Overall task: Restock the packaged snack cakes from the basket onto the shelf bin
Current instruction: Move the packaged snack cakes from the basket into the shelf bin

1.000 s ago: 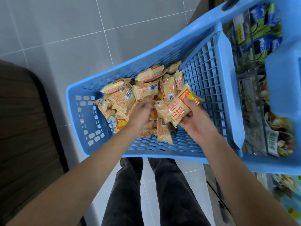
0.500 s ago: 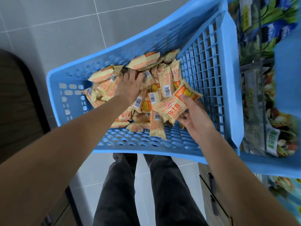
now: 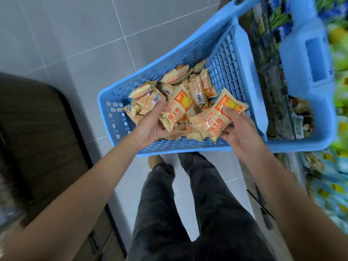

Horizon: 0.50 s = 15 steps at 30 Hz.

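Setting, head view: pale grey floor tiles [image 3: 62, 29] lay under everything, with a dark brown panelled unit [image 3: 37, 132] at the left and blurred shelves of bright green and blue packets [image 3: 340, 102] at the right
Basket: blue slatted plastic basket [image 3: 113, 117] sat tilted in front of the person's dark trousers [image 3: 207, 213], its far end against the shelving
Shelf bin: I could not tell for certain which container it was; a blue bin wall [image 3: 308, 59] showed beyond the basket at the right
Snack cakes: loose heap of packaged snack cakes [image 3: 197, 87] lay in the basket's near-left half, apart from the two packs in the hands
How they should handle: judged light, soft and crushable inside, with slick crinkly film likely to slide between fingers; best taken across the flat middle of the body or by a crimped end seal, and not squeezed
Left hand [image 3: 152, 123]: fingers curled up around one pack [image 3: 177, 108], gripping its lower end from beneath, just above the heap
Right hand [image 3: 239, 129]: thumb [image 3: 227, 112] lay across the printed face of another pack [image 3: 216, 119], the rest of the fingers curled beneath it; more packs seemed to be bunched under it, though the count was hidden
Spacing: both held packs sat close together, near the basket's front rim
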### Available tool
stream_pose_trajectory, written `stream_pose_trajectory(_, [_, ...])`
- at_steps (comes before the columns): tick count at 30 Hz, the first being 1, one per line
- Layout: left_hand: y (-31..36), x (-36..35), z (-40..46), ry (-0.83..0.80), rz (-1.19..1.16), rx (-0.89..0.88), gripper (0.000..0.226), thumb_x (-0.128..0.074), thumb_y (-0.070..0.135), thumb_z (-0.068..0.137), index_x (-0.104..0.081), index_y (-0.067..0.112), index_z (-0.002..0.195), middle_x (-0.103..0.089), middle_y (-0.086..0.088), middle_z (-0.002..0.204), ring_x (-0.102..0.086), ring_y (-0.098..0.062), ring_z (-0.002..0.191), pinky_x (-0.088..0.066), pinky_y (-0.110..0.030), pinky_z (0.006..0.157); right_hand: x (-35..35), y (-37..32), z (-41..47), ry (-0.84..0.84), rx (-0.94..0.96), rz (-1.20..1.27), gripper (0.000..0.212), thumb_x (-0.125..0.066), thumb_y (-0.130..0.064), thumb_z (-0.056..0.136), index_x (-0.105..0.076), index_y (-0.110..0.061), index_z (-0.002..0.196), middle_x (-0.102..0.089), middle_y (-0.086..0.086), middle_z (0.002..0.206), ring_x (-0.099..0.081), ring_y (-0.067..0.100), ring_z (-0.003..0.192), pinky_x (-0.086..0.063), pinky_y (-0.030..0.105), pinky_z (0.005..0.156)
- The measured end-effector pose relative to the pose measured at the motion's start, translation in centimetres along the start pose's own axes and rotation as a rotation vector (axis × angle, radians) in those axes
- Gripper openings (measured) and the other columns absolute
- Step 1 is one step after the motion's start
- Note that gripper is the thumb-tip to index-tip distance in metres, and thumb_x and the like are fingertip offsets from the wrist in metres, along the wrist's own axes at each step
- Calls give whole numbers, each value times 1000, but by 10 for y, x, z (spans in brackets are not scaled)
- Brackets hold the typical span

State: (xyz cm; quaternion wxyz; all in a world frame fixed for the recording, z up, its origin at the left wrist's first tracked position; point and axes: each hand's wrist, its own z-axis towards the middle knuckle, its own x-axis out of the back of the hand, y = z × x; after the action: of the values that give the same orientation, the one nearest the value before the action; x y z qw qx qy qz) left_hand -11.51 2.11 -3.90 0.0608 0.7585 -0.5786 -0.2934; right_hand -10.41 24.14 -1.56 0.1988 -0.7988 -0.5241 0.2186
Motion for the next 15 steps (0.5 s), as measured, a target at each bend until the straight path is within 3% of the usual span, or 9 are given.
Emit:
stream_pose_trajectory(4, [-5, -14, -47, 19, 42, -35, 41, -41, 52, 91, -61, 18, 101, -74, -4, 80, -68, -13, 63, -57, -26, 56, 1, 6, -57, -9, 76, 40, 10, -59, -18, 92, -64, -24, 97, -74, -1, 95, -71, 16, 90, -57, 32, 65])
stream_pose_trajectory(8, [-8, -24, -97, 81, 143, -141, 40, -50, 53, 88, -75, 25, 77, -74, -3, 76, -68, -13, 57, -53, -23, 50, 7, 28, -119, 64, 106, 117, 13, -58, -18, 92, -62, -25, 103, -70, 3, 107, -67, 18, 96, -54, 35, 72])
stream_pose_trajectory(10, [-12, -25, -120, 167, 234, -228, 34, -56, 54, 85, -75, 32, 68, -74, -2, 74, -70, -15, 59, -55, -27, 51, 11, 41, -152, 105, 132, 207, 13, -58, -17, 93, -62, -24, 103, -69, 3, 103, -67, 18, 92, -54, 36, 73])
stream_pose_trajectory(13, [-17, -30, -155, 219, 357, -300, 34, -54, 53, 88, -74, 36, 66, -74, 0, 75, -71, -23, 74, -56, -40, 71, 23, 62, -210, 187, 216, 345, 12, -57, -16, 93, -61, -21, 102, -69, 5, 103, -67, 21, 93, -54, 41, 80])
stream_pose_trajectory(15, [-23, -40, -177, 112, 427, -296, 36, -48, 49, 93, -74, 34, 72, -73, 0, 83, -67, -28, 88, -51, -45, 84, 36, 79, -252, 247, 271, 413, 11, -57, -17, 93, -61, -19, 103, -69, 6, 103, -67, 21, 93, -53, 42, 82])
